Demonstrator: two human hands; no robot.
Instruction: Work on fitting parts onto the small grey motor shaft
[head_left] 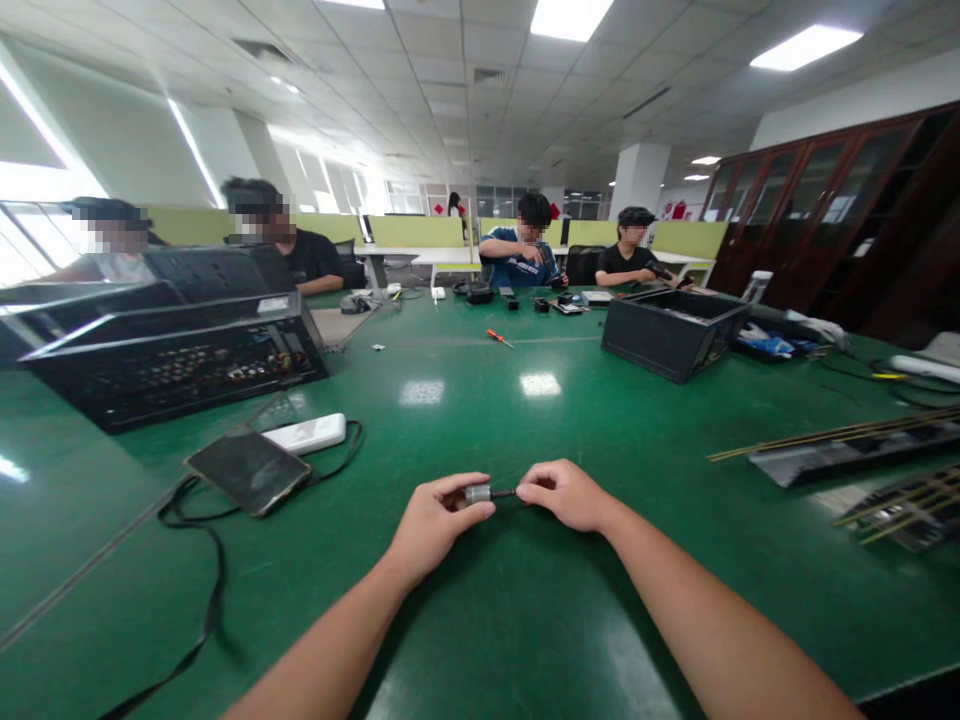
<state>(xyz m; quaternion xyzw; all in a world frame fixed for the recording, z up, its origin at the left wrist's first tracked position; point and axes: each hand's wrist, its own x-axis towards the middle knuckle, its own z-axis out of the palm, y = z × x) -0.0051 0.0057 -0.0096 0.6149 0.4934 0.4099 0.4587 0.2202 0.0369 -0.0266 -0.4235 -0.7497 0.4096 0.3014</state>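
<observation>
Just above the green table, my left hand (439, 515) is closed on a small silvery metal cylinder (478, 494), like a small motor body, gripping it between thumb and fingers. A thin dark shaft (502, 493) sticks out from its right end, lying roughly level. With thumb and fingertips pressed together, my right hand (566, 495) pinches the far tip of that shaft. The fingertips cover the tip, so I cannot tell whether a separate part sits there.
Left lie a dark phone (251, 470), a white power strip (311, 433) and a black cable (214, 600). Black computer cases stand at left (187, 350) and right (667, 330). An orange screwdriver (495, 336) lies ahead; brass-coloured rods (825, 435) lie right. Several people sit across the table.
</observation>
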